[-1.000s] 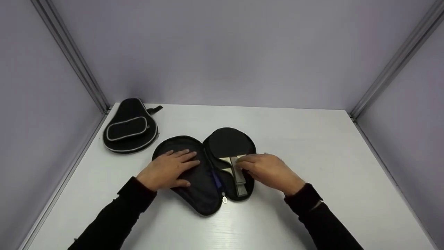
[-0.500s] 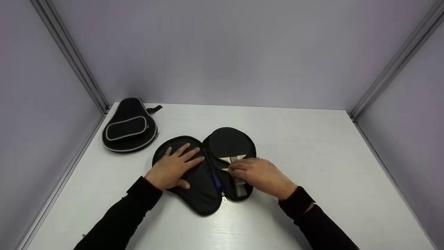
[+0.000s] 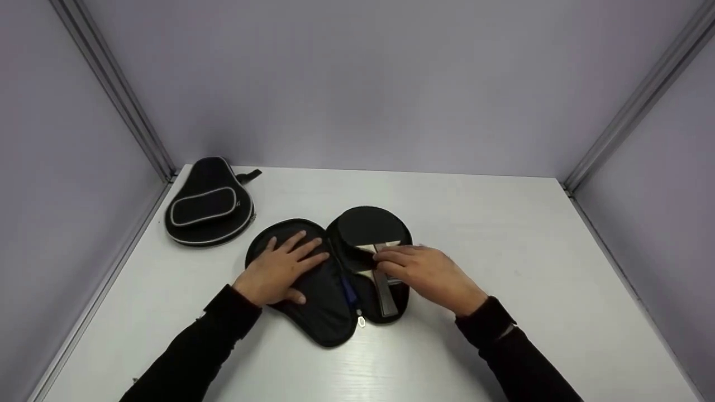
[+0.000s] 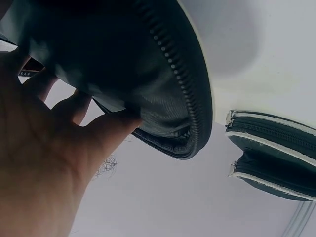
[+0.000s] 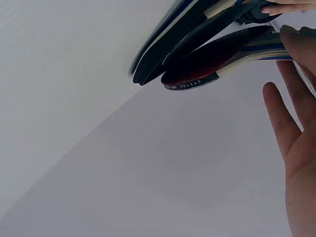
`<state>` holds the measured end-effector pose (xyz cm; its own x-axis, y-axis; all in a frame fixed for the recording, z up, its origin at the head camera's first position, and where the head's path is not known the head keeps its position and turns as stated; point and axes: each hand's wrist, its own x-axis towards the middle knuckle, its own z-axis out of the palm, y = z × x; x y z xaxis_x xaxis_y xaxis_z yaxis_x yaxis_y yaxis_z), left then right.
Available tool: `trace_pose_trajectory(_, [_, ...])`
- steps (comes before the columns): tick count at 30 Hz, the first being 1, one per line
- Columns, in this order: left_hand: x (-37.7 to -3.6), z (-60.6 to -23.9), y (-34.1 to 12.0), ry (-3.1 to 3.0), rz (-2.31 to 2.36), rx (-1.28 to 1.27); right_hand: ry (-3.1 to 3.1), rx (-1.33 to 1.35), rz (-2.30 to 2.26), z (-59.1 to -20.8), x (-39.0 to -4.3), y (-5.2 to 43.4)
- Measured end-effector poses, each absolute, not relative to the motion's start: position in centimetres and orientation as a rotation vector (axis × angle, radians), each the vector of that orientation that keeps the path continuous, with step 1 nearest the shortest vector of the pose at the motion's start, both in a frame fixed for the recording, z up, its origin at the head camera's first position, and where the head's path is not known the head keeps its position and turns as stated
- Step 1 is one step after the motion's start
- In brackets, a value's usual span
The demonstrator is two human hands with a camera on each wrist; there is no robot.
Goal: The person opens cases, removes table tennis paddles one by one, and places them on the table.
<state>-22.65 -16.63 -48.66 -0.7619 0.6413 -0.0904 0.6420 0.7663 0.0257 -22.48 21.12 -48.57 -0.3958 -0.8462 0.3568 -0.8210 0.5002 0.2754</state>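
Observation:
An unzipped black paddle case lies spread on the table, its lid half (image 3: 321, 324) to the left. My left hand (image 3: 279, 273) rests on that lid, fingers spread; the left wrist view has the thumb (image 4: 111, 131) against its lining (image 4: 158, 106). In the other half lie two table tennis paddles, one over the other. The thumb and fingers of my right hand (image 3: 430, 273) pinch the handle of the upper paddle (image 3: 371, 226). In the right wrist view this paddle (image 5: 210, 69) is tilted up, with a gap at its handle side. The lower paddle's handle (image 3: 386, 298) shows beneath.
A second black paddle case (image 3: 209, 204) with grey piping, a front pocket and a strap (image 3: 249, 176) lies at the back left of the white table (image 3: 491, 223). A zipper pull (image 3: 361, 321) hangs at the open case's near edge. Grey walls (image 3: 357, 84) enclose the table.
The upper paddle's handle has risen off the lower one, whose handle is now more exposed. My right hand moved with it. My left hand slid slightly right on the lid, then stayed.

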Motion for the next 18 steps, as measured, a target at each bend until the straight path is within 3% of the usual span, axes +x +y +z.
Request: trace_pose_trajectory(18, [-22.6, -48.7, -16.6, 2.874, -0.038, 1.055, -2.342, 1.046, 0.059, -46.1, -22.6, 23.1])
